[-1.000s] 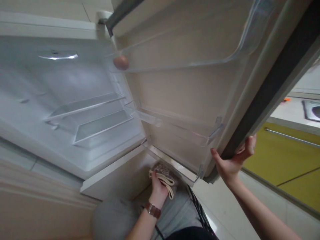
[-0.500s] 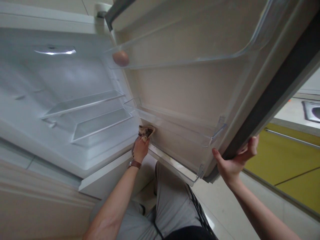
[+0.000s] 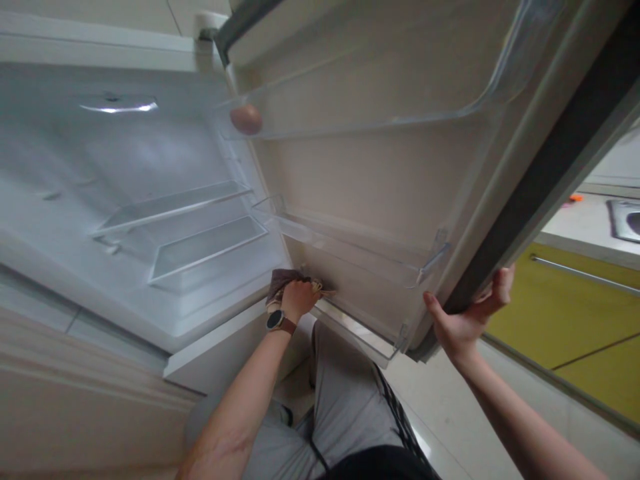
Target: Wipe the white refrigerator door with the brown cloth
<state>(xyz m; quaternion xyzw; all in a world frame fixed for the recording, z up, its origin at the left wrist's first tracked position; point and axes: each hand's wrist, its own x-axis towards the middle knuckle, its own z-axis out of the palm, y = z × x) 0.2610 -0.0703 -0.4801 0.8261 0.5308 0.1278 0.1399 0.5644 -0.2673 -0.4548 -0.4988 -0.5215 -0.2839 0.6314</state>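
Observation:
My left hand (image 3: 299, 298) is closed on a crumpled brown cloth (image 3: 284, 280) at the hinge side of the fridge door's bottom shelf. Part of the cloth bunches out on either side of my knuckles. With my right hand (image 3: 467, 327) I grip the outer edge of the open fridge door (image 3: 350, 173), thumb on the inner face and fingers round the dark seal side. Clear door bins cross its inside: an upper bin (image 3: 390, 123) with a brown egg (image 3: 246, 119) in it, a middle bin (image 3: 345, 245) and a bottom bin (image 3: 357, 340).
Left of the door is the lit fridge interior (image 3: 150, 153) with glass shelves (image 3: 210, 248). A white lower fridge front (image 3: 220, 347) lies below it. To the right stand a yellow cabinet (image 3: 575, 307) and a counter with a metal sink (image 3: 625, 219).
My left hand and the cloth have moved slightly right and down along the door's bottom bin, and the wrist has turned so the watch face shows. My right hand keeps its hold on the door.

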